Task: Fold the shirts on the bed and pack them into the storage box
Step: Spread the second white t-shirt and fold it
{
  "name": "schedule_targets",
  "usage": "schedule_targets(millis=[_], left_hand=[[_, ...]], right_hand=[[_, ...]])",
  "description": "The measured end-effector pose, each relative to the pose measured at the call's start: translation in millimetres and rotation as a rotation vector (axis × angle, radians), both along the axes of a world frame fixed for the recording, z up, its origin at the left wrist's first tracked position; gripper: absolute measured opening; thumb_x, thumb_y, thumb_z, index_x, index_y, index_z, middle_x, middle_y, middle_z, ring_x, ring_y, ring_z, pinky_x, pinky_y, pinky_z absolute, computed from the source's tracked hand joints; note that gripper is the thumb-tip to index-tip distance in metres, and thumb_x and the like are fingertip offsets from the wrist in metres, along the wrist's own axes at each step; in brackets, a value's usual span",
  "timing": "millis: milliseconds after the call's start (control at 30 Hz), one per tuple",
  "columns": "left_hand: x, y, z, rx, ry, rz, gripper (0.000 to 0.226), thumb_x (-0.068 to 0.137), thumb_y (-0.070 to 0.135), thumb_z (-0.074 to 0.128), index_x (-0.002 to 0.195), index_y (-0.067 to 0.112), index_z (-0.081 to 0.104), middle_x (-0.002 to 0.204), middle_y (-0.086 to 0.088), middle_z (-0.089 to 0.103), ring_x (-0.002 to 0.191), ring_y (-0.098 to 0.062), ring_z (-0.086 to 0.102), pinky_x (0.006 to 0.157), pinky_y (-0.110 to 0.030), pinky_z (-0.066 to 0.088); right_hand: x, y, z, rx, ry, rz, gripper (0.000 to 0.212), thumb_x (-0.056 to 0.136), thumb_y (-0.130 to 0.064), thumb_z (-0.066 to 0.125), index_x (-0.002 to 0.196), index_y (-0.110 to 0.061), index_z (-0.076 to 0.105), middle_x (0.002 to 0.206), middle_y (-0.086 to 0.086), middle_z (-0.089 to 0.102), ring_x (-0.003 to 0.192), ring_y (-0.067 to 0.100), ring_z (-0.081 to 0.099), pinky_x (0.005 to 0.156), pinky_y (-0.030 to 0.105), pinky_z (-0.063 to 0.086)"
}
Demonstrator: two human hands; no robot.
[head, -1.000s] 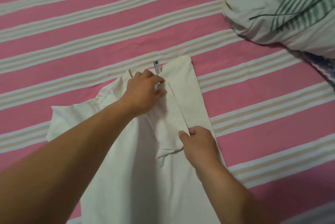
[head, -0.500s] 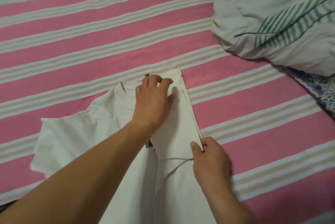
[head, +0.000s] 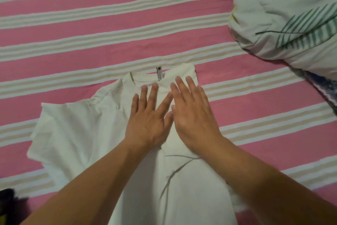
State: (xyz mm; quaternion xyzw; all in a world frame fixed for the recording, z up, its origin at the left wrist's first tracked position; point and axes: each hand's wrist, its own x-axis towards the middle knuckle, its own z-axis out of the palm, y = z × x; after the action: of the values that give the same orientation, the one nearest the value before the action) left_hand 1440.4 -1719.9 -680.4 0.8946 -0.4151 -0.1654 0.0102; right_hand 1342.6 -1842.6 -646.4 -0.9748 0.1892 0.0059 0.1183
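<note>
Head view, left to right: unfolded sleeve (head: 54,124) spread flat at far left of white shirt (head: 102,152) on striped bed (head: 91,29). Left hand (head: 149,121) flat, fingers straight, pressing chest below collar (head: 145,78). Right hand (head: 191,113) just beside, likewise flat, holding down folded right side. Long axis toward body; left hand nearer that sleeve, likely next.

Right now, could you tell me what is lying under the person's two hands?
Both the left hand and right hand press flat on the white shirt, over its folded-in right side. The shirt lies on the striped bedsheet. The folded layers beneath the palms are covered.
</note>
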Motion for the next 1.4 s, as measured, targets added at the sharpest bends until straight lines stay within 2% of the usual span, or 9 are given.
schedule_targets(millis=[267,400,567,700,833,967,1133,1300,1400], left_hand=[[18,24,34,-0.03,0.108,0.028,0.07,0.102,0.064,0.014,0.158,0.039,-0.018,0.165,-0.004,-0.029,0.151,-0.024,-0.031,0.125,-0.045,-0.013],[42,134,77,-0.176,-0.117,0.546,0.071,0.102,0.038,0.047,0.161,0.015,0.015,0.166,-0.022,0.009,0.153,-0.043,0.009,0.124,-0.051,0.011],[105,212,73,-0.073,0.3,1.177,0.074,0.089,0.052,0.067,0.14,0.005,0.042,0.132,-0.021,0.056,0.11,-0.042,0.06,0.091,-0.053,0.053],[103,211,69,-0.335,0.635,1.248,0.031,0.089,0.028,0.074,0.107,0.005,0.064,0.096,-0.01,0.073,0.075,-0.024,0.072,0.053,-0.028,0.055],[79,214,97,-0.651,0.534,1.431,0.011,0.09,0.015,0.059,0.098,0.013,0.066,0.098,-0.009,0.07,0.086,-0.028,0.068,0.071,-0.037,0.056],[39,227,135,-0.735,0.335,1.178,0.009,0.091,0.035,0.058,0.092,0.028,0.064,0.1,-0.002,0.066,0.084,-0.023,0.065,0.075,-0.047,0.058],[18,190,155,-0.612,0.288,0.504,0.033,0.098,0.028,0.059,0.129,0.04,0.056,0.106,0.018,0.063,0.093,-0.005,0.059,0.077,-0.026,0.051],[-46,178,114,-0.294,0.256,0.471,0.075,0.093,0.051,0.062,0.157,0.027,0.029,0.14,0.0,0.041,0.127,-0.024,0.041,0.103,-0.039,0.041],[-85,204,80,-0.196,0.093,0.5,0.071,0.08,0.029,0.08,0.143,0.021,0.05,0.133,-0.01,0.049,0.116,-0.034,0.049,0.09,-0.047,0.046]], right_hand=[[6,-15,-18,-0.158,0.27,-0.038,0.067,0.104,-0.048,0.01,0.16,-0.017,-0.009,0.167,0.001,-0.018,0.152,0.023,-0.024,0.124,0.05,-0.008],[21,36,11,-0.038,0.11,0.043,0.069,0.105,-0.048,0.021,0.158,-0.02,-0.013,0.165,-0.001,-0.023,0.15,0.019,-0.029,0.125,0.044,-0.009],[23,57,-33,-0.042,0.201,0.1,0.073,0.102,-0.059,0.009,0.16,-0.019,-0.012,0.168,-0.002,-0.016,0.152,0.016,-0.024,0.125,0.042,-0.006],[22,57,-43,-0.095,0.196,0.106,0.075,0.1,-0.059,0.009,0.161,-0.016,-0.002,0.169,0.0,-0.006,0.154,0.018,-0.014,0.126,0.043,-0.002],[29,62,-29,-0.058,0.325,0.074,0.076,0.098,-0.059,0.004,0.16,-0.017,-0.008,0.168,0.0,-0.014,0.153,0.018,-0.021,0.125,0.044,-0.006],[58,94,44,0.141,0.334,-0.041,0.071,0.098,-0.06,0.032,0.155,-0.018,0.033,0.166,0.006,0.015,0.153,0.028,0.006,0.124,0.047,0.009],[77,167,144,1.499,0.202,-0.317,0.036,0.095,-0.054,0.057,0.116,-0.028,0.07,0.111,-0.006,0.073,0.1,0.013,0.07,0.092,0.034,0.054],[33,145,83,1.59,0.024,-1.034,0.004,0.097,-0.014,0.058,0.093,-0.013,0.059,0.063,0.005,0.05,0.048,0.014,0.043,0.059,0.031,0.035],[-2,132,52,1.508,0.198,-1.102,0.009,0.1,-0.019,0.055,0.094,-0.014,0.059,0.078,0.003,0.067,0.069,0.016,0.063,0.064,0.028,0.045]])
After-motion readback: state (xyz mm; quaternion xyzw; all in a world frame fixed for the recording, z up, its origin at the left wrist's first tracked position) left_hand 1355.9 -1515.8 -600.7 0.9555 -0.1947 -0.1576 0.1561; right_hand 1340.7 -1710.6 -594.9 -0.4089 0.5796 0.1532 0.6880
